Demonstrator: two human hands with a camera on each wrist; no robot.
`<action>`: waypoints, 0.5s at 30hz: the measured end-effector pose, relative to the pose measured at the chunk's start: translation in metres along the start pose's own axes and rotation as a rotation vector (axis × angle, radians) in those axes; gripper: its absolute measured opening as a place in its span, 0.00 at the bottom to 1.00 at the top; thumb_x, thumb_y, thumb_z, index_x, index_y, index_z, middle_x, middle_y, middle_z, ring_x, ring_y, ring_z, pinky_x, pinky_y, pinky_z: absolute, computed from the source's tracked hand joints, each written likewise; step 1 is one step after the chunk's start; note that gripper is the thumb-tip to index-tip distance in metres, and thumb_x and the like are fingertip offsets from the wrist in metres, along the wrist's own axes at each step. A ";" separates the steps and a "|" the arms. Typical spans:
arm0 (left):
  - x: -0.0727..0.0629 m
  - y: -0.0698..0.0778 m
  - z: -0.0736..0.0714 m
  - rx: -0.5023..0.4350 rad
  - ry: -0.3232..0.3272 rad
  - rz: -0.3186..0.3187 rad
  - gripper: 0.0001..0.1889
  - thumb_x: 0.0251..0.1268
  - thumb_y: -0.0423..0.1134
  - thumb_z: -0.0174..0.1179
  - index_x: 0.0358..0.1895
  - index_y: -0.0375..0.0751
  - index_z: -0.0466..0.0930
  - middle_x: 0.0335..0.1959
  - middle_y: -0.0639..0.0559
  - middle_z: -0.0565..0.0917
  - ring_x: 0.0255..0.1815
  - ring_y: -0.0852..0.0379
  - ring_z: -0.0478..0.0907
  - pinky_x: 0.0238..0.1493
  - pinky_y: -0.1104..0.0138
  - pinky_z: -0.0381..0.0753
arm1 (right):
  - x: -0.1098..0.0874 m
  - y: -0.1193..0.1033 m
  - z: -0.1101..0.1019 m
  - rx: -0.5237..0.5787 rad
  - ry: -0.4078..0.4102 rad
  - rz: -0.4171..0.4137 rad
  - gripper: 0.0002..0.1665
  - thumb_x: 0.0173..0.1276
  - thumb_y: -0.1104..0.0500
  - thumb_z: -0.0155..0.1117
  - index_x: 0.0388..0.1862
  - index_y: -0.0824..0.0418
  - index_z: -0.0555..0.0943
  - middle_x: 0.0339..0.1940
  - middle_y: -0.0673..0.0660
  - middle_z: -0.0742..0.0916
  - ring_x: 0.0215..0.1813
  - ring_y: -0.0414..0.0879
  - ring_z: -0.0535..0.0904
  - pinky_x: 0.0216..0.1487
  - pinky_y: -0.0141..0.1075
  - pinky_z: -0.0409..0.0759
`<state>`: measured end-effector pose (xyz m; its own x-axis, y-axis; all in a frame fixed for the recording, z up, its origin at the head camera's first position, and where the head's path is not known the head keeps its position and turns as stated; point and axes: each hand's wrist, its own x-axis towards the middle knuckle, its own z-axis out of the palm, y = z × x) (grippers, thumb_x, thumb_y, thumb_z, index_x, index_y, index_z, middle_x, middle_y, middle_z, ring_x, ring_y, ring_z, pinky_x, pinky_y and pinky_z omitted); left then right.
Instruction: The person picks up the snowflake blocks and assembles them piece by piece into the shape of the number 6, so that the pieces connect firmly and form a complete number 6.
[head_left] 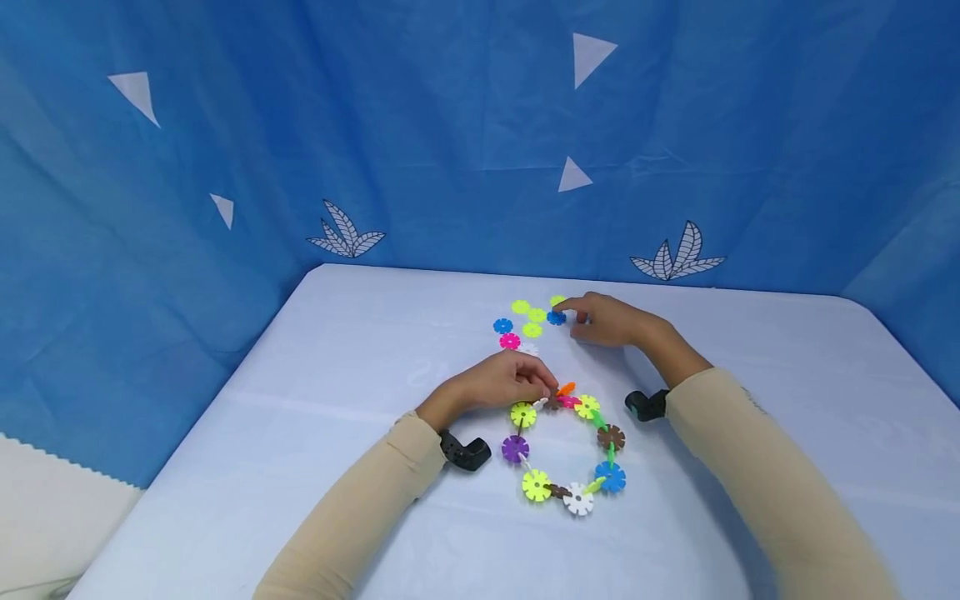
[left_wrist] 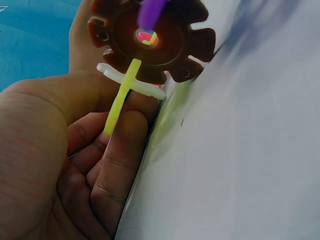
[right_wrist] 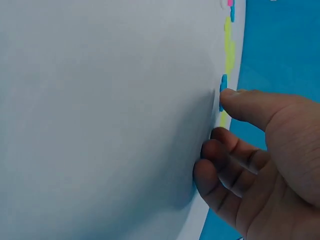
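Observation:
A ring of slotted plastic flower discs, joined edge to edge, lies on the white table, with a purple disc (head_left: 515,450) on its left side. My left hand (head_left: 512,379) pinches the ring at its far edge, by a small white disc (head_left: 540,403). In the left wrist view, a brown disc (left_wrist: 165,55) and a yellow disc (left_wrist: 117,102) stand in front of the fingers. Farther back, my right hand (head_left: 611,321) reaches over the table. One fingertip touches a loose blue disc (head_left: 556,318), while its other fingers bend loosely beside it.
Several loose discs lie behind the ring, including a pink disc (head_left: 510,341), another blue disc (head_left: 502,326) and yellow discs (head_left: 521,307). A blue curtain (head_left: 480,150) hangs along the back edge of the white table (head_left: 337,375). Black wrist cameras (head_left: 467,452) sit beneath both wrists.

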<state>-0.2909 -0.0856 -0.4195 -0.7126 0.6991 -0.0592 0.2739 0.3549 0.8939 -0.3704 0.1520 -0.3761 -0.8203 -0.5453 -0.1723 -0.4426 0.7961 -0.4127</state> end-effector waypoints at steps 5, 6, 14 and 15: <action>-0.001 -0.001 0.001 -0.031 -0.007 -0.006 0.09 0.73 0.33 0.60 0.50 0.39 0.86 0.43 0.56 0.87 0.41 0.57 0.80 0.47 0.67 0.79 | 0.007 -0.008 0.002 -0.048 -0.047 0.033 0.27 0.77 0.59 0.59 0.73 0.54 0.73 0.51 0.66 0.76 0.51 0.56 0.75 0.54 0.51 0.78; -0.001 -0.001 0.002 -0.041 -0.010 -0.008 0.09 0.73 0.33 0.60 0.50 0.39 0.86 0.43 0.56 0.87 0.41 0.57 0.80 0.47 0.67 0.79 | 0.006 -0.009 0.002 -0.046 -0.047 0.030 0.25 0.77 0.60 0.60 0.71 0.55 0.74 0.52 0.66 0.76 0.52 0.57 0.75 0.55 0.51 0.78; -0.001 0.000 0.000 -0.028 -0.003 -0.016 0.09 0.74 0.34 0.59 0.50 0.40 0.87 0.43 0.57 0.87 0.42 0.58 0.80 0.47 0.68 0.78 | -0.011 -0.005 0.005 0.103 -0.008 0.053 0.16 0.70 0.64 0.68 0.52 0.62 0.75 0.50 0.63 0.78 0.53 0.58 0.73 0.57 0.51 0.77; -0.001 0.000 0.000 -0.027 -0.001 -0.019 0.09 0.74 0.34 0.59 0.50 0.41 0.87 0.43 0.57 0.87 0.41 0.58 0.79 0.47 0.68 0.78 | -0.013 -0.004 0.006 0.117 0.003 0.049 0.14 0.70 0.65 0.68 0.50 0.62 0.75 0.47 0.62 0.79 0.51 0.57 0.74 0.54 0.49 0.78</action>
<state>-0.2900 -0.0867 -0.4190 -0.7168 0.6930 -0.0772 0.2425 0.3516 0.9042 -0.3559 0.1548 -0.3773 -0.8412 -0.5054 -0.1922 -0.3565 0.7856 -0.5056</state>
